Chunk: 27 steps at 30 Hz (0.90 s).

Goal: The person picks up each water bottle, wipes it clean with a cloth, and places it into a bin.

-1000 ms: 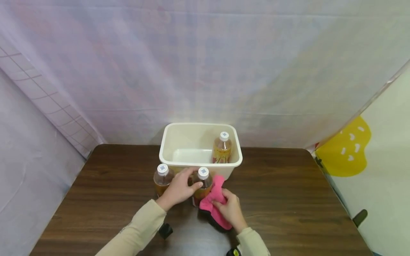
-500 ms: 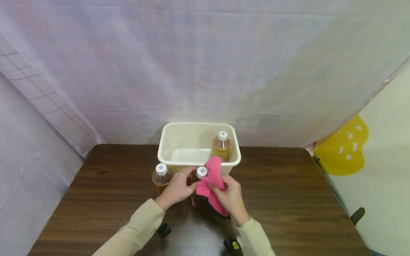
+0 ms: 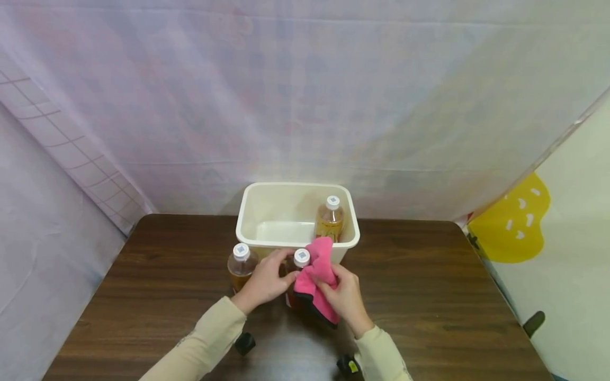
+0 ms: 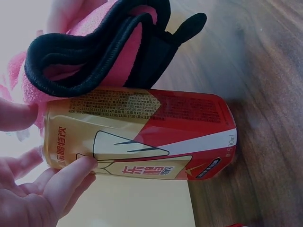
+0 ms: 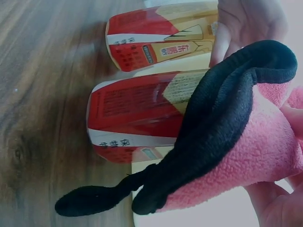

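Note:
In the head view, my left hand (image 3: 267, 280) grips a drink bottle (image 3: 302, 257) with a white cap, upright on the table in front of the bin. Its label is red and gold in the left wrist view, where thumb and fingers go round the upper part of the bottle (image 4: 142, 137). My right hand (image 3: 348, 299) pinches a folded pink cloth (image 3: 321, 275) against the bottle's right side. Black edging and a black loop show on the cloth (image 5: 246, 137) in the right wrist view. The cloth hides much of the bottle from above.
A second bottle (image 3: 241, 266) stands left of my left hand. Behind is a cream plastic bin (image 3: 271, 203), with another bottle (image 3: 330, 219) inside at its right. All stand on a dark wooden table (image 3: 419, 286), with a pale curtain (image 3: 295, 106) behind it.
My right hand has raised the cloth from the bottle's lower right up to near its cap, then lowered it slightly. My left hand keeps its grip on the bottle.

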Motion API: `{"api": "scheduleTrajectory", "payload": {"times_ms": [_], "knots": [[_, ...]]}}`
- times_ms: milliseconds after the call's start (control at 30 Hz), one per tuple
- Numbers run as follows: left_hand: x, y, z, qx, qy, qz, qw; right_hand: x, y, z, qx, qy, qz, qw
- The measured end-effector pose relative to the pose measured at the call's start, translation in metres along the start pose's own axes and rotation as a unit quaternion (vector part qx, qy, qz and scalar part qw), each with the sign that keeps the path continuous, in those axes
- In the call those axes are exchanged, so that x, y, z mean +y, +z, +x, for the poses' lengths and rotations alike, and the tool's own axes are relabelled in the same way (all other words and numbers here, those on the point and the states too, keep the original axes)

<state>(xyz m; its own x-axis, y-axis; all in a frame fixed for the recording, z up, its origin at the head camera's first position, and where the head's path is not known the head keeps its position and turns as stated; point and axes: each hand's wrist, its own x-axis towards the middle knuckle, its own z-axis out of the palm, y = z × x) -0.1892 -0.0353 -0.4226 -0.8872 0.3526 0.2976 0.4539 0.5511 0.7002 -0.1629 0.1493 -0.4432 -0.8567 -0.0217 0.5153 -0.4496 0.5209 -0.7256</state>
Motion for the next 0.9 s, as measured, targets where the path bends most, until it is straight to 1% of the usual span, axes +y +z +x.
{"api": "scheduleTrajectory", "payload": {"times_ms": [133, 233, 367, 467, 667, 733, 900], "knots": [[0.001, 0.0, 0.0, -0.001, -0.003, -0.002, 1.0, 0.004, 0.0, -0.002, -0.001, 0.006, 0.014, 1.0], [0.002, 0.0, 0.0, -0.003, -0.007, -0.009, 0.9999, -0.005, -0.005, -0.003, -0.006, 0.024, 0.021, 0.999], [0.002, 0.0, 0.0, -0.005, -0.014, -0.006, 0.9999, 0.004, -0.003, -0.009, -0.027, 0.049, 0.02, 0.998], [0.0, 0.0, -0.001, -0.005, -0.015, 0.0, 0.9999, 0.027, 0.005, -0.015, -0.046, 0.059, 0.008, 0.997], [0.001, -0.001, -0.001, -0.008, -0.014, -0.001, 0.9999, 0.049, 0.016, -0.029, -0.076, 0.071, -0.026, 0.994], [0.001, -0.001, -0.001, -0.01, -0.01, 0.002, 0.9999, 0.054, 0.019, -0.033, -0.079, 0.075, -0.033, 0.994], [0.001, 0.0, -0.001, -0.012, -0.007, 0.006, 0.9999, 0.058, 0.021, -0.036, -0.069, 0.062, -0.036, 0.995]]}}
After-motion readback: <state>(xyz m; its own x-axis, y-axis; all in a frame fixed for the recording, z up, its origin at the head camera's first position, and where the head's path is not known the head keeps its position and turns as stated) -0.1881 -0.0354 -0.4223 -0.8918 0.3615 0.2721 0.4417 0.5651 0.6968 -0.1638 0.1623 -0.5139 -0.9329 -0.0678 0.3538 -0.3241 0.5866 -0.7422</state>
